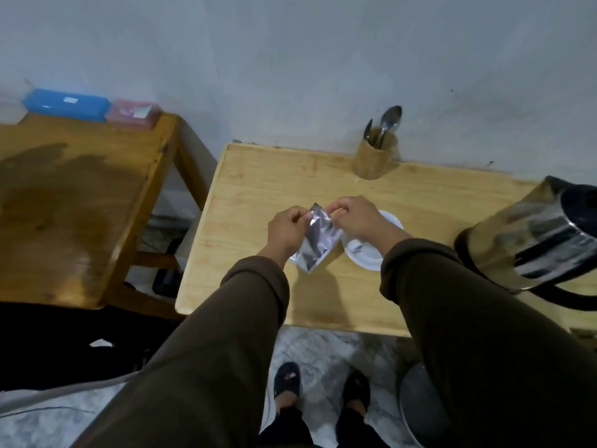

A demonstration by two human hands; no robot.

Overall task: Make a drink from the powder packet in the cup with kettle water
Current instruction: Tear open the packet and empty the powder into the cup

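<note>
A silver foil powder packet [315,242] hangs above the light wooden table [258,189]. My left hand [287,232] pinches its top left corner and my right hand [358,218] pinches its top right corner. Just right of the packet sits a white cup [365,253], partly hidden under my right wrist. A steel kettle [529,240] with a black lid and handle stands at the table's right edge.
A wooden holder [374,155] with a spoon [389,122] stands at the back by the wall. A darker wooden table [74,202] at left carries a blue box [66,103] and a pink box [134,113]. A metal bin [420,405] sits on the floor by my feet.
</note>
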